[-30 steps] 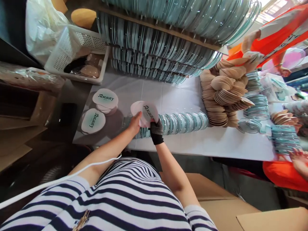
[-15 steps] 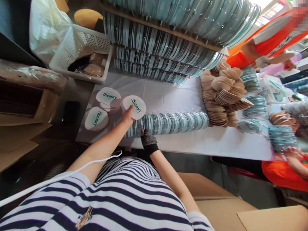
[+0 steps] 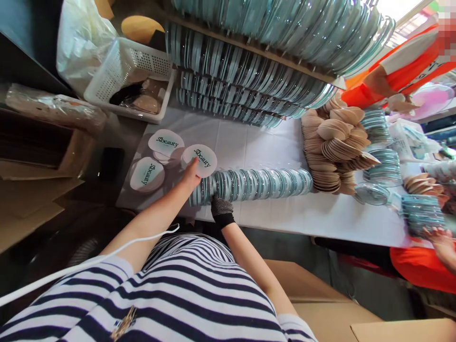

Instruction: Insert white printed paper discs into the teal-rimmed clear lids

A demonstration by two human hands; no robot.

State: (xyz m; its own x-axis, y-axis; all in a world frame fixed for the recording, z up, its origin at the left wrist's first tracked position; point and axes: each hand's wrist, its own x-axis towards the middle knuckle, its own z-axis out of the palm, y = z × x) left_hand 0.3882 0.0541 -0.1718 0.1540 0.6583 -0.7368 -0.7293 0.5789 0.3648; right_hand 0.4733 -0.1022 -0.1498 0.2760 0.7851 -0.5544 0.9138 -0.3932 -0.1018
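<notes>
My bare left hand (image 3: 190,175) pinches the near edge of a round white card printed "beauty" (image 3: 200,160) and holds it just left of a long row of clear round cases (image 3: 263,183) lying on the white tablecloth (image 3: 320,216). My right hand (image 3: 221,208), in a black dotted glove, is curled against the near side of that row close to its left end. Its fingertips are hidden by the cases. Two short stacks of the same cards (image 3: 166,142) (image 3: 147,174) lie to the left of the held card.
A heap of beige round pads (image 3: 335,142) sits right of the row. Racks of clear cases (image 3: 249,66) fill the back. A white basket (image 3: 131,78) stands back left. People in orange work at the right (image 3: 406,71). Cardboard boxes (image 3: 320,304) stand below.
A second ago both hands held the card above the row's left end. My left hand has carried it left toward the stacks, and my right hand has dropped to the row of cases.
</notes>
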